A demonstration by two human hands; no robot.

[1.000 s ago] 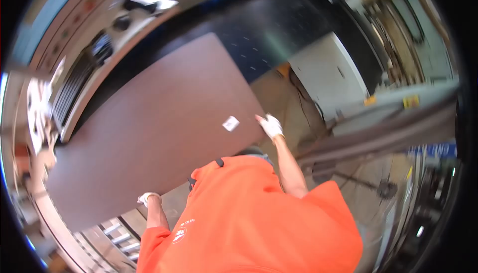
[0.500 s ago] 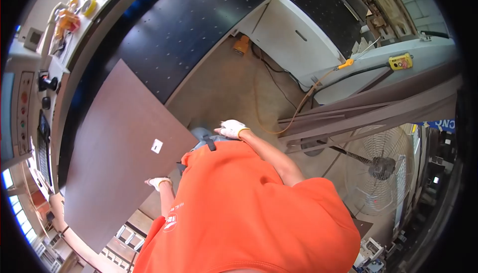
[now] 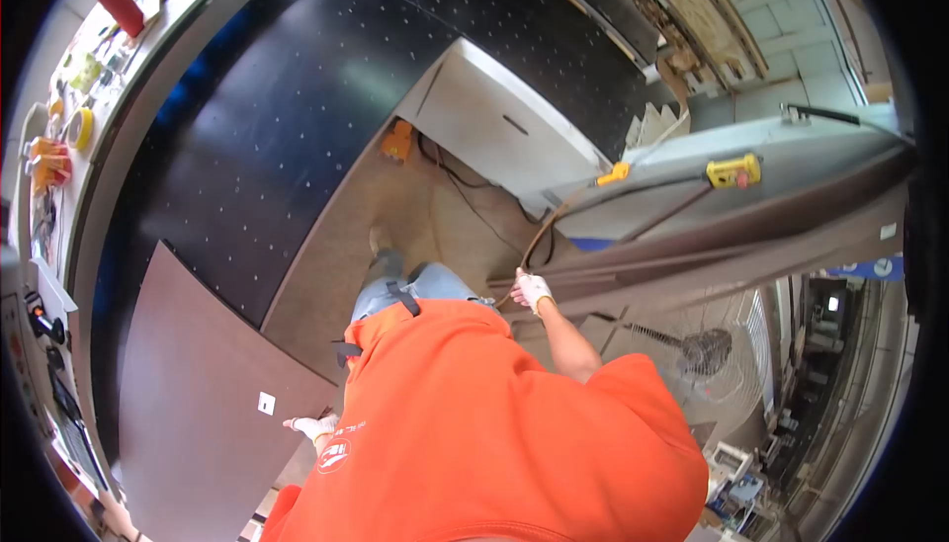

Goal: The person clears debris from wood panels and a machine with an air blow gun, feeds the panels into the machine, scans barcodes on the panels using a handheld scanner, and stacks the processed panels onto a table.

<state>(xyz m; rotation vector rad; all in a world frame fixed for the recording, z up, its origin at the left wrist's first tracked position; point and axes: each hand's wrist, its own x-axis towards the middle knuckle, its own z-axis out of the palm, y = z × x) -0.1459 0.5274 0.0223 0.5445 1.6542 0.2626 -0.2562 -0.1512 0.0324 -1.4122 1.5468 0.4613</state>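
A white knitted glove covers my left hand [image 3: 311, 427], whose fingers stretch out at the near edge of a brown panel [image 3: 203, 374]. That panel, bearing a small white label [image 3: 266, 404], lies partly over the black dotted table [image 3: 287, 137]. My right hand [image 3: 532, 290], gloved too, has its fingers curled beside the left ends of several brown panels [image 3: 682, 265]. Whatever may be inside those fingers is hidden. An orange cable [image 3: 546, 231] runs down close to this hand.
A large fan [image 3: 707, 349] stands behind the panels at right. The yellow control box [image 3: 733, 172] hangs by the grey machine side. An orange pedal-like box [image 3: 397, 141] sits on the floor [image 3: 326, 260]. Tape [image 3: 80, 128] and a red cylinder [image 3: 120, 5] lie on the left ledge.
My view has shifted forward and right. My right hand has moved from near my waist out to the panel ends. My left hand is further along the brown panel's edge.
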